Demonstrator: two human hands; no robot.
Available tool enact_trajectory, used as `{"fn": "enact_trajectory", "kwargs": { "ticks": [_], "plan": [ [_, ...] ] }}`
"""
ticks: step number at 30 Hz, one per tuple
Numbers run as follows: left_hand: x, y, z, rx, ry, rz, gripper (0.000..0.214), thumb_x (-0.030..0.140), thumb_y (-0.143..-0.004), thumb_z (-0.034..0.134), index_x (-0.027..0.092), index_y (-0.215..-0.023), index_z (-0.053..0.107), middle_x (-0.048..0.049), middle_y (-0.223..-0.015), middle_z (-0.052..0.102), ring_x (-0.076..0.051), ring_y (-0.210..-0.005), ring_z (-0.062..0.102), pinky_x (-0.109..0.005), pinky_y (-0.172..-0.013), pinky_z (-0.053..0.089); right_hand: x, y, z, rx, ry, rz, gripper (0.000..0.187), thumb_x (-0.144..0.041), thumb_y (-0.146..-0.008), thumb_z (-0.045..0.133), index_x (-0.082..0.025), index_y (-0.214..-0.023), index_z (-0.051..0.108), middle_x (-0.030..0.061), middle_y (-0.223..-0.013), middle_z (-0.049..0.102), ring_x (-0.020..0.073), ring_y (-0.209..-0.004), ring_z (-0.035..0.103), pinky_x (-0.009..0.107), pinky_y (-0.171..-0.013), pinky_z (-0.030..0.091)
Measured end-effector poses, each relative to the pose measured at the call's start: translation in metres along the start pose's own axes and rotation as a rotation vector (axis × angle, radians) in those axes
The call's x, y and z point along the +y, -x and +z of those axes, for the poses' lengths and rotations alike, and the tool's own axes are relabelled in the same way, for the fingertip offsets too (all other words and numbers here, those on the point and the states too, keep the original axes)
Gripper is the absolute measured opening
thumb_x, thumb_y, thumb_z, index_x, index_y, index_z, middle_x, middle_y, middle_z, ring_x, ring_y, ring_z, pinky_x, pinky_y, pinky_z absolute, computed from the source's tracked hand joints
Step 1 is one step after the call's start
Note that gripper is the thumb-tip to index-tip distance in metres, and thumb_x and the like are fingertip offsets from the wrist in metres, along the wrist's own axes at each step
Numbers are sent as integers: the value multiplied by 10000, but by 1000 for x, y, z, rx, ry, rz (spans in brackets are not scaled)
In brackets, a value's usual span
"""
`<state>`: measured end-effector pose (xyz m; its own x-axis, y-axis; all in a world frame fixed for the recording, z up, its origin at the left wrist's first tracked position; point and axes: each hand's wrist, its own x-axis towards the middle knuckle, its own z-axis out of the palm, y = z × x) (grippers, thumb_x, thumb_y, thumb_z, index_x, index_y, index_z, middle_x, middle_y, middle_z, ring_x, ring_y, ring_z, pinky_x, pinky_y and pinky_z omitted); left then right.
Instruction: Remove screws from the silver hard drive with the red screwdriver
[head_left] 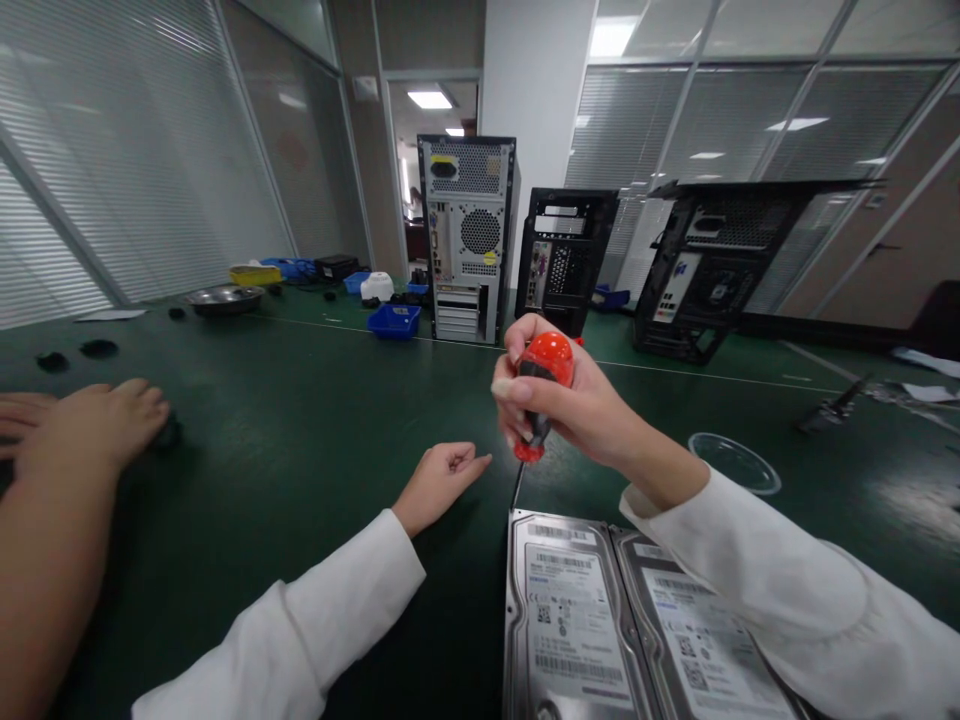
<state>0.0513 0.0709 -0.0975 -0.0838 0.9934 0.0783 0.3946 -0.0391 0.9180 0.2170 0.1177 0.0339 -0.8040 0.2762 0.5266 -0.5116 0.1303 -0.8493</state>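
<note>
My right hand [559,395] is wrapped round the red and black handle of a screwdriver [550,355]. The screwdriver's thin shaft points down to the upper left corner of a silver hard drive [574,610]; whether the tip sits in a screw I cannot tell. A second hard drive [701,640] lies beside it on the right, partly hidden by my right sleeve. Left of the drives, my left hand [442,485] rests low over the green table [337,420], fingers curled and thumb stretched towards the shaft. I see nothing in it, and it is apart from the drives.
Another person's hands [90,425] are at the left, near a small dark object. At the back stand a computer tower [471,240] and two black computer cases [566,255]. A clear round lid [735,462], a blue tray [394,321] and a metal bowl [225,299] lie about.
</note>
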Motion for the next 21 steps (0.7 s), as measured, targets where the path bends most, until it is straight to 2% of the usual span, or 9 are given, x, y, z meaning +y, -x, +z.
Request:
{"fn": "enact_trajectory", "kwargs": {
  "ticks": [3, 5, 7, 10, 14, 17, 19, 21],
  "plan": [
    [0, 0, 0, 5, -3, -2, 516, 585, -738, 546, 200, -539, 267, 81, -542, 231, -51, -554, 235, -257, -583, 174, -4, 1, 1, -9, -39, 45, 346, -531, -964, 507, -194, -1044, 492, -20, -743, 535, 110, -586, 524, 233, -571, 489],
    [0, 0, 0, 2, -8, -4, 505, 586, -738, 542, 199, -538, 288, 79, -544, 237, -54, -558, 239, -257, -589, 175, -7, 2, 2, -22, -50, 78, 398, -534, -1003, 396, -178, -1116, 533, 11, -813, 539, 125, -659, 540, 253, -641, 500],
    [1, 0, 0, -8, -11, -5, 487, 589, -741, 532, 197, -544, 321, 78, -548, 240, -59, -564, 245, -257, -596, 179, -7, 2, 1, -33, -33, 83, 370, -493, -1015, 412, -167, -1107, 561, 22, -857, 538, 124, -708, 558, 246, -678, 505],
    [2, 0, 0, -16, -15, -1, 468, 584, -746, 521, 196, -552, 344, 76, -551, 244, -62, -568, 246, -258, -597, 177, -3, 1, 0, -21, -13, 59, 337, -489, -967, 548, -152, -993, 561, 25, -877, 561, 116, -722, 580, 227, -670, 517],
    [2, 0, -1, 0, -21, 11, 485, 568, -747, 532, 196, -541, 299, 76, -544, 245, -58, -562, 249, -257, -593, 179, 2, -1, 0, -29, -22, 19, 354, -341, -865, 734, -185, -923, 422, 10, -859, 627, 110, -679, 607, 220, -630, 528],
    [0, 0, 0, 4, -15, 10, 502, 578, -744, 542, 196, -542, 285, 78, -541, 245, -52, -552, 242, -253, -585, 180, 2, 0, -1, -61, -35, 13, 354, -281, -877, 722, -211, -951, 383, -54, -737, 580, 91, -565, 564, 197, -545, 495],
    [-1, 0, 0, 6, -8, 12, 511, 585, -744, 540, 197, -543, 276, 80, -544, 233, -48, -548, 227, -252, -580, 177, 0, 1, 0, -51, -43, 19, 305, -371, -916, 660, -213, -984, 408, -60, -710, 539, 88, -529, 520, 203, -523, 473],
    [-2, 0, 1, 11, -7, 17, 512, 591, -744, 540, 198, -545, 278, 80, -545, 226, -48, -552, 226, -249, -582, 182, -4, 2, 1, -50, -50, 43, 280, -455, -969, 535, -196, -1043, 459, -27, -752, 534, 103, -579, 521, 232, -568, 482]
  ]
}}
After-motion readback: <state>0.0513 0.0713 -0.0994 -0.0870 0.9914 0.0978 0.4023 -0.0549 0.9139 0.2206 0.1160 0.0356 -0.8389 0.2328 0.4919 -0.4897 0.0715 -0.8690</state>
